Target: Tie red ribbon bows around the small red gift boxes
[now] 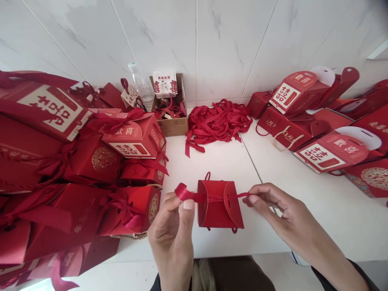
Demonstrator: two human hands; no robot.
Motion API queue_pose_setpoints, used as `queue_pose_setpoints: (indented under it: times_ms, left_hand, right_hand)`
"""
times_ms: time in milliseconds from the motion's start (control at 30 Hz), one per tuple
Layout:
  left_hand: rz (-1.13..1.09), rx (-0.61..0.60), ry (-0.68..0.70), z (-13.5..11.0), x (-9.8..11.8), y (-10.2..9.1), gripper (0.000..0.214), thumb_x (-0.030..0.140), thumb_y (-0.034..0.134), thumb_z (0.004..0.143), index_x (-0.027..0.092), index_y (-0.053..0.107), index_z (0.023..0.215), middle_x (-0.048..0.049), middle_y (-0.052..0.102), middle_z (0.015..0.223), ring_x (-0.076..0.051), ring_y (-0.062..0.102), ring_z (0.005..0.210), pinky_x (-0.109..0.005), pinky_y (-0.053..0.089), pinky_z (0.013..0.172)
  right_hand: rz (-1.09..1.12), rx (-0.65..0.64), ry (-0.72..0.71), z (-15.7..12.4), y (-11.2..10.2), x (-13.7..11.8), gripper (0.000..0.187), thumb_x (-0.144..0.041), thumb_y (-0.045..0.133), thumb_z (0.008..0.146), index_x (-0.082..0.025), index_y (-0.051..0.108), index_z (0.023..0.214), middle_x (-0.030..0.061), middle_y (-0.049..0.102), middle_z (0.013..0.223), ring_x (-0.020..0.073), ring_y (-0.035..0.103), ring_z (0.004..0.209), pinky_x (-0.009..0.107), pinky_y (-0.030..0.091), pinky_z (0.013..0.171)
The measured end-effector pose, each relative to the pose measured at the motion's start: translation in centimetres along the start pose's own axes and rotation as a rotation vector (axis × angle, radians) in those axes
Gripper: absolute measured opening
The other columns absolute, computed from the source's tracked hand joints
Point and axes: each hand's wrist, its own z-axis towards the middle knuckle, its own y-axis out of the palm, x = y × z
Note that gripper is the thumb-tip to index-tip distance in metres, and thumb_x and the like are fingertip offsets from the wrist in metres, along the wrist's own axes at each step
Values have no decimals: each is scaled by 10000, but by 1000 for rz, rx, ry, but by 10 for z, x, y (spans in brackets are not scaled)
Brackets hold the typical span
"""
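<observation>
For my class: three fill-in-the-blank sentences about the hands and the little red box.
The left hand and right hand each pinch one end of a red ____.
It runs across the small red box, which sits on a ____ table.
Boxes tied with bows are stacked on the person's ____.
Missing: ribbon; white; left.

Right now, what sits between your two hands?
In the head view, a small red box sits between left hand and right hand, its ribbon pinched by both.

Bare white desk (218,161) lies open mid-way; stacked red paper gift boxes (75,182) wall the left, a red ribbon heap (216,123) blocks behind, flat red boxes (318,121) crowd right.
</observation>
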Motion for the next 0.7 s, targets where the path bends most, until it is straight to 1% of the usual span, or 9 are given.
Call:
queue_pose_setpoints:
  times_ms: [67,100,167,233,367,467,567,633,700]
  left_hand:
    - [19,90,-63,-1,0,0,184,436,806,855,272,768,929,15,730,861,-130,673,800,-217,548,726]
    - [32,72,-105,0,0,0,226,463,795,860,272,768,977,7,737,886,-138,684,828,-223,552,748]
    - [45,-66,-169,1,0,1,306,509,746,890,259,765,1066,-21,744,946,-158,692,869,-245,556,783]
    - [56,-216,-203,3,1,4,325,520,718,907,232,770,1049,-40,731,949,-164,678,850,-258,547,781]
    - [40,-215,-231,4,3,8,266,478,757,886,213,755,902,-31,716,906,-157,672,848,-245,538,789]
    - [-3,-148,-253,4,2,8,265,472,774,875,210,738,891,-25,738,892,-148,682,818,-224,550,734]
    - [-27,-74,-225,5,-1,7,269,473,790,862,210,732,872,-20,761,889,-132,693,784,-200,559,701]
    - [-50,-14,-228,6,-3,7,271,472,805,848,212,736,878,-21,777,905,-127,710,785,-195,576,715]
    - [-75,33,-242,6,-4,7,280,473,820,834,211,740,891,-18,782,895,-118,712,754,-188,580,690]
  right_hand:
    - [101,16,-8,0,3,0,412,-695,599,939,-310,652,1077,34,765,1055,225,726,979,308,580,831]
    - [167,12,-11,1,5,1,428,-689,609,938,-319,644,1149,48,762,1148,236,721,1075,329,580,913]
    - [276,-2,-12,3,9,2,490,-679,618,942,-334,605,1290,70,726,1293,252,671,1236,379,541,1052]
    - [309,-13,0,7,12,2,549,-686,606,945,-328,579,1361,89,712,1313,266,655,1259,425,517,1094]
    - [228,-90,29,14,16,0,554,-687,555,968,-300,582,1363,90,725,1194,271,693,1088,458,542,1002]
    - [133,-143,-3,17,16,-3,410,-653,523,996,-298,667,1143,65,692,1207,262,659,1085,408,537,908]
    - [79,-105,-24,15,11,-6,379,-642,540,986,-290,680,1006,48,669,1213,254,636,1069,361,512,832]
    - [119,-131,-4,12,5,-9,386,-644,544,984,-279,670,965,32,674,1013,223,622,909,332,478,755]
    - [172,-194,35,10,-1,-12,440,-658,525,989,-254,621,843,-4,556,753,182,510,707,308,398,644]
